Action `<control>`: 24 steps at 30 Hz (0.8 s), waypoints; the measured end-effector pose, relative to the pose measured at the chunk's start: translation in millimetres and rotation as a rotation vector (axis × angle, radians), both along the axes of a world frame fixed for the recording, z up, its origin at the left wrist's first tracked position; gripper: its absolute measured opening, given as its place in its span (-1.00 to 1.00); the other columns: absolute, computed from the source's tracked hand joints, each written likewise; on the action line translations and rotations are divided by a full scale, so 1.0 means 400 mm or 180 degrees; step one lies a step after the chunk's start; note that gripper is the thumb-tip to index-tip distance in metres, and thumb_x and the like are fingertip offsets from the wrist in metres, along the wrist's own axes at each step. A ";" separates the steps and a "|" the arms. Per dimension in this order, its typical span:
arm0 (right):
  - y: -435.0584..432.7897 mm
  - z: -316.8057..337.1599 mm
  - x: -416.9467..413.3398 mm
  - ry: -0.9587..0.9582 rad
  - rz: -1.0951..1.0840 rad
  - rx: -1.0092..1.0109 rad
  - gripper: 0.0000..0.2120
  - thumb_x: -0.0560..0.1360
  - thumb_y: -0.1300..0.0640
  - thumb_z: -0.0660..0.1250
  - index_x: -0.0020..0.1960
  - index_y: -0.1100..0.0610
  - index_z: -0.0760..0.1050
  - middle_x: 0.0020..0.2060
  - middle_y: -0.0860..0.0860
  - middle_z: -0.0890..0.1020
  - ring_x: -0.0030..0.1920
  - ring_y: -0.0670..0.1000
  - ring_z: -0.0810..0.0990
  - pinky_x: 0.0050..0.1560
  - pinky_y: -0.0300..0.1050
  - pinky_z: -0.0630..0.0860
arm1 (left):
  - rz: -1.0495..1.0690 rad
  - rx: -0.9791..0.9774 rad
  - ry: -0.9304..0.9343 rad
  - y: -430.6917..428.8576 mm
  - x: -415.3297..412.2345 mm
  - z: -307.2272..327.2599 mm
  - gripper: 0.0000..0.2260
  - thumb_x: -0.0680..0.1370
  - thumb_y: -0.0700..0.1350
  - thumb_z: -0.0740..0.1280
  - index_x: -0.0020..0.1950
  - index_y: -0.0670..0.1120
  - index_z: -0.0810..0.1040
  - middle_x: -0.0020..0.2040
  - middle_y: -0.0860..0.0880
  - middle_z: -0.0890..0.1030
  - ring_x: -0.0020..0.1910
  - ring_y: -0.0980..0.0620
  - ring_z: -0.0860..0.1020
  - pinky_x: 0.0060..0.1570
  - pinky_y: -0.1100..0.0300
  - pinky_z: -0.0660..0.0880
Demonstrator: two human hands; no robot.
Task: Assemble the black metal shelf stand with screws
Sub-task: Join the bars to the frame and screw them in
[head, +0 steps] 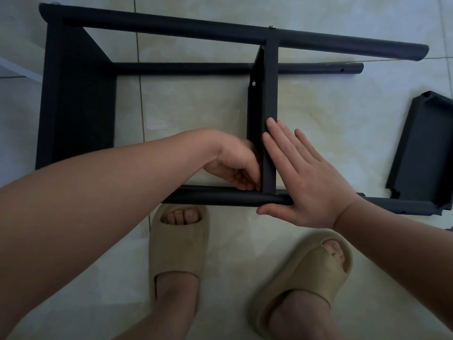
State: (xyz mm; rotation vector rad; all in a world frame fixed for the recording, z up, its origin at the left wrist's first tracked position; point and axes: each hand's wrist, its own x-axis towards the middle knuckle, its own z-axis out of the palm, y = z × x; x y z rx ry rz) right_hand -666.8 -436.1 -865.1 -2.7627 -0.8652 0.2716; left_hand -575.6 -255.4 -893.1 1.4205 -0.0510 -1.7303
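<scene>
Pressing the right hand flat, fingers straight, against the middle panel and across the near tube. Curling left hand fingers at the panel-tube joint, any grip hidden. Black shelf stand on its side on floor tiles; loose panel at right.

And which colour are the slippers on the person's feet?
The slippers are beige, clearest in the head view.

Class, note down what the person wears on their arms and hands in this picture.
Nothing. The left hand and right hand are bare, without gloves, rings or a watch, and no sleeves show anywhere in view.
</scene>
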 end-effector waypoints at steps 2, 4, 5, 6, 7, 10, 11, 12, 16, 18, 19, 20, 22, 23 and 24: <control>0.001 0.000 0.000 -0.0008 0.0006 0.0012 0.05 0.53 -0.48 0.12 0.62 0.34 0.01 0.62 0.26 -0.01 0.64 0.23 -0.04 0.58 0.28 0.08 | 0.0059 -0.0086 0.0031 0.004 -0.002 -0.001 -0.85 0.52 -0.44 0.31 -0.05 -0.24 0.60 -0.15 -0.17 0.61 -0.21 0.00 0.60 -0.11 0.21 0.58; 0.002 0.001 0.000 -0.0005 0.0012 0.0013 0.04 0.53 -0.47 0.11 0.62 0.35 0.01 0.62 0.26 -0.01 0.64 0.24 -0.04 0.58 0.28 0.08 | 0.0116 -0.0170 0.0062 0.008 -0.005 -0.005 -0.82 0.51 -0.45 0.30 -0.12 -0.20 0.60 -0.23 -0.10 0.63 -0.24 0.02 0.62 -0.18 0.24 0.59; 0.002 0.001 0.000 0.0001 0.0014 0.0007 0.04 0.53 -0.47 0.11 0.62 0.35 0.01 0.62 0.27 -0.01 0.63 0.24 -0.04 0.58 0.28 0.08 | 0.0140 -0.0207 0.0070 0.010 -0.007 -0.007 -0.81 0.51 -0.46 0.30 -0.14 -0.20 0.59 -0.26 -0.09 0.63 -0.25 0.03 0.62 -0.19 0.25 0.58; 0.002 0.001 0.000 0.0007 0.0017 0.0000 0.04 0.53 -0.47 0.11 0.62 0.35 0.01 0.62 0.27 -0.01 0.63 0.24 -0.04 0.58 0.29 0.08 | 0.0166 -0.0243 0.0074 0.012 -0.009 -0.008 -0.80 0.51 -0.47 0.29 -0.13 -0.20 0.59 -0.27 -0.08 0.63 -0.25 0.03 0.63 -0.20 0.25 0.58; 0.002 0.001 0.000 0.0011 0.0020 -0.0006 0.04 0.53 -0.47 0.11 0.62 0.35 0.01 0.62 0.27 -0.02 0.63 0.24 -0.04 0.58 0.29 0.07 | 0.0192 -0.0282 0.0079 0.013 -0.011 -0.010 -0.80 0.51 -0.47 0.29 -0.13 -0.20 0.59 -0.27 -0.07 0.64 -0.25 0.04 0.63 -0.20 0.25 0.58; 0.001 0.001 0.001 0.0016 0.0027 -0.0019 0.04 0.53 -0.47 0.11 0.62 0.35 0.00 0.62 0.27 -0.02 0.64 0.24 -0.05 0.58 0.29 0.07 | 0.0251 -0.0407 0.0062 0.016 -0.017 -0.011 -0.79 0.51 -0.49 0.28 -0.12 -0.21 0.58 -0.26 -0.07 0.63 -0.22 0.01 0.62 -0.17 0.25 0.58; 0.001 0.001 0.001 0.0014 0.0026 -0.0022 0.04 0.53 -0.47 0.11 0.62 0.35 0.00 0.62 0.27 -0.02 0.64 0.24 -0.05 0.58 0.28 0.07 | 0.0262 -0.0445 0.0045 0.017 -0.018 -0.011 -0.79 0.50 -0.49 0.28 -0.12 -0.22 0.59 -0.25 -0.08 0.63 -0.21 0.01 0.62 -0.16 0.24 0.58; 0.000 0.000 0.001 0.0009 0.0027 -0.0025 0.05 0.53 -0.47 0.11 0.62 0.35 0.00 0.62 0.27 -0.02 0.64 0.24 -0.05 0.58 0.28 0.06 | 0.0266 -0.0480 0.0031 0.018 -0.020 -0.011 -0.79 0.50 -0.50 0.27 -0.13 -0.22 0.59 -0.24 -0.09 0.63 -0.20 0.00 0.62 -0.15 0.24 0.58; 0.000 -0.001 0.002 -0.0014 0.0034 -0.0023 0.04 0.53 -0.47 0.11 0.62 0.35 0.00 0.62 0.27 -0.02 0.64 0.24 -0.05 0.58 0.28 0.07 | 0.0290 -0.0506 0.0111 0.021 -0.023 -0.014 -0.80 0.51 -0.50 0.26 -0.10 -0.24 0.58 -0.19 -0.13 0.62 -0.15 -0.02 0.62 -0.10 0.22 0.57; 0.000 -0.002 0.001 -0.0020 0.0037 -0.0027 0.04 0.53 -0.47 0.11 0.62 0.35 0.00 0.62 0.27 -0.02 0.63 0.24 -0.05 0.58 0.28 0.07 | 0.0234 -0.0418 0.0264 0.021 -0.019 -0.016 -0.82 0.53 -0.45 0.27 -0.07 -0.22 0.58 -0.18 -0.11 0.63 -0.15 -0.01 0.62 -0.08 0.22 0.57; 0.000 -0.003 0.001 -0.0024 0.0036 -0.0023 0.05 0.53 -0.47 0.11 0.62 0.35 0.00 0.62 0.27 -0.02 0.63 0.24 -0.05 0.58 0.28 0.07 | 0.0165 -0.0354 0.0341 0.021 -0.015 -0.016 -0.84 0.55 -0.41 0.27 -0.05 -0.21 0.59 -0.16 -0.10 0.65 -0.15 0.00 0.63 -0.06 0.21 0.56; 0.000 -0.003 0.001 -0.0031 0.0035 -0.0014 0.05 0.53 -0.47 0.11 0.62 0.35 0.00 0.62 0.27 -0.02 0.63 0.25 -0.04 0.58 0.28 0.07 | 0.0077 -0.0284 0.0398 0.021 -0.011 -0.015 -0.86 0.57 -0.37 0.28 -0.03 -0.19 0.61 -0.14 -0.10 0.66 -0.14 0.01 0.63 -0.04 0.20 0.54; 0.000 -0.003 0.000 -0.0040 0.0035 0.0004 0.05 0.53 -0.47 0.12 0.62 0.35 0.01 0.62 0.27 -0.01 0.63 0.25 -0.03 0.58 0.29 0.07 | -0.0071 -0.0162 0.0408 0.020 -0.005 -0.014 -0.86 0.59 -0.31 0.28 0.00 -0.18 0.63 -0.10 -0.10 0.66 -0.14 0.02 0.61 -0.02 0.19 0.50; 0.000 -0.003 0.000 -0.0045 0.0034 0.0010 0.05 0.53 -0.47 0.12 0.62 0.35 0.01 0.62 0.27 -0.01 0.63 0.25 -0.03 0.58 0.29 0.08 | -0.0110 -0.0121 0.0364 0.018 -0.002 -0.013 -0.86 0.58 -0.32 0.29 -0.02 -0.17 0.63 -0.11 -0.10 0.66 -0.16 0.03 0.61 -0.06 0.20 0.51; 0.000 -0.003 0.000 -0.0048 0.0029 0.0016 0.05 0.53 -0.47 0.12 0.62 0.35 0.01 0.62 0.27 -0.01 0.63 0.25 -0.03 0.58 0.29 0.08 | -0.0134 -0.0094 0.0311 0.015 0.000 -0.012 -0.86 0.58 -0.34 0.29 -0.03 -0.18 0.63 -0.14 -0.10 0.65 -0.19 0.04 0.62 -0.11 0.23 0.53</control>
